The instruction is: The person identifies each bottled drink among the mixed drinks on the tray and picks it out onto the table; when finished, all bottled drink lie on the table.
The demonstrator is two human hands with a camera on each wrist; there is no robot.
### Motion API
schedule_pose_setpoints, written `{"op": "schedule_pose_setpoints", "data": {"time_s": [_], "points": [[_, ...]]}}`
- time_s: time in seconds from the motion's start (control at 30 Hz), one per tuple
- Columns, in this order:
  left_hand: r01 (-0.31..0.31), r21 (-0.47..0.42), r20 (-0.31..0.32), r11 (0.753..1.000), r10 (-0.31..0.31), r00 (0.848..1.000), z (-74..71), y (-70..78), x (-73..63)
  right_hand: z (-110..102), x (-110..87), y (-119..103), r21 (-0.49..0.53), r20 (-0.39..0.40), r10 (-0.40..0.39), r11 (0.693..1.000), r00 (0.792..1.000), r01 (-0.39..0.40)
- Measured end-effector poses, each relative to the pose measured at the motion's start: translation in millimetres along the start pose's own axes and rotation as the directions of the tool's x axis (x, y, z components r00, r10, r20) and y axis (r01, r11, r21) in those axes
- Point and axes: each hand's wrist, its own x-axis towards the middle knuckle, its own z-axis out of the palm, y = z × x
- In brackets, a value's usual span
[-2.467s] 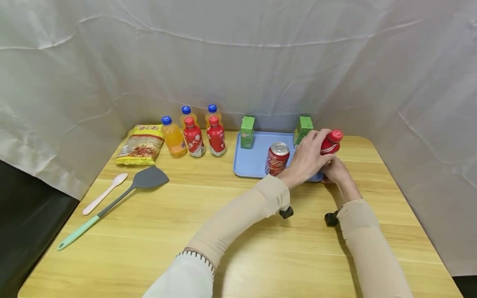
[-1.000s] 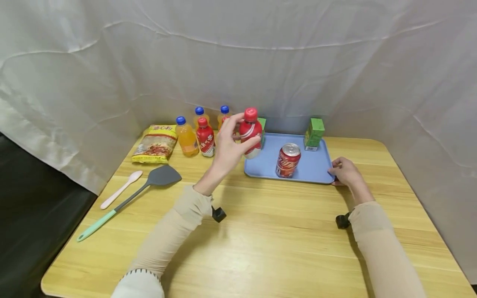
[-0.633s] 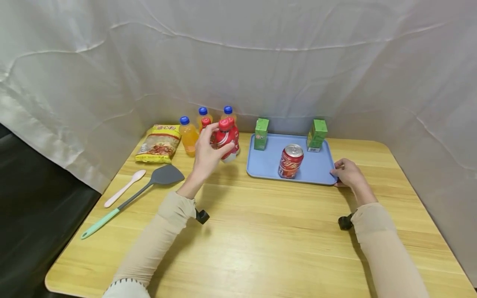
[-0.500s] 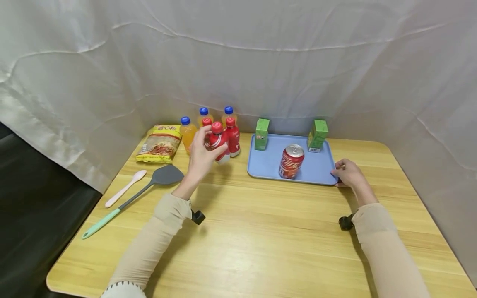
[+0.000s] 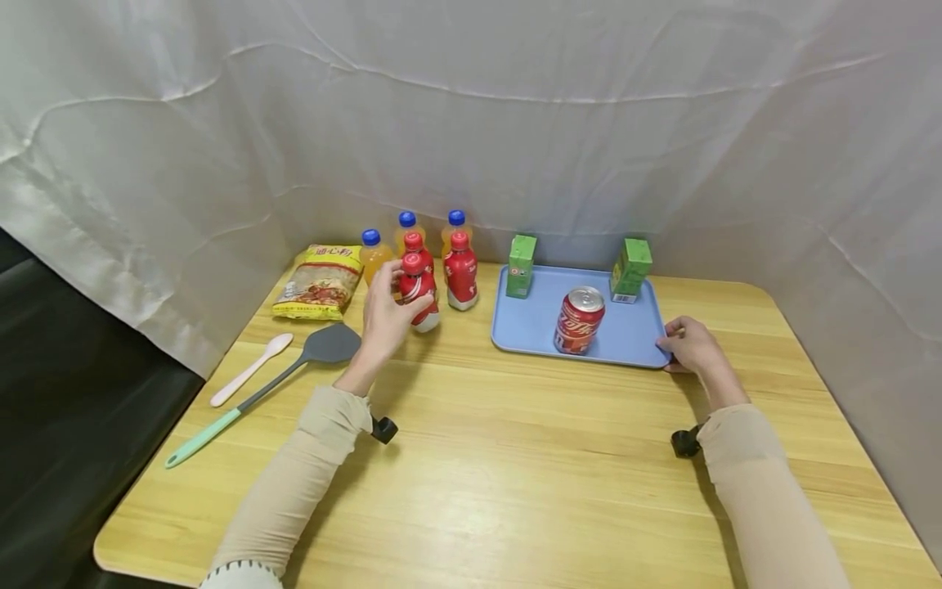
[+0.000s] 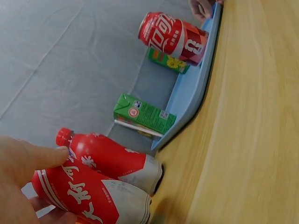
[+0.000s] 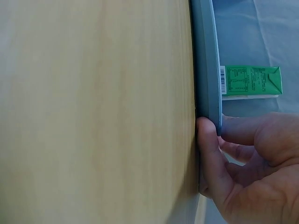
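My left hand [image 5: 385,317] grips a red drink bottle [image 5: 418,288] with a red cap and a pale base. It stands close in front of another red bottle [image 5: 418,245] and left of a third, red bottle [image 5: 461,274]. Whether its base touches the table I cannot tell. At the blue tray's [image 5: 500,331] near right corner, my right hand [image 5: 695,347] pinches the rim, thumb above and a finger below in the right wrist view. On the tray stand a red soda can [image 5: 579,321] and two green drink cartons, one at left [image 5: 521,266] and one at right [image 5: 630,270].
Several orange drink bottles with blue caps [image 5: 375,252] stand behind and left of the red ones. A yellow food packet [image 5: 320,282] lies at the back left. A grey spatula [image 5: 329,343] with a green handle and a pink spoon [image 5: 252,370] lie on the wooden table [image 5: 515,474].
The left hand has carried the red bottle from above the tray's right end leftward and lowered it beside the other red bottles. The right hand stayed at the tray's corner.
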Motion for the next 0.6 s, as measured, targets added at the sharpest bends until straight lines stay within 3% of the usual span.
{"op": "schedule_pose_setpoints", "data": {"time_s": [0.6], "points": [[0.046,0.007,0.012,0.999,-0.046,0.999,-6.8,-11.1,0.2,-0.1,-1.3,-1.2,-0.003,-0.004,0.0,1.0,1.0,0.0]]}}
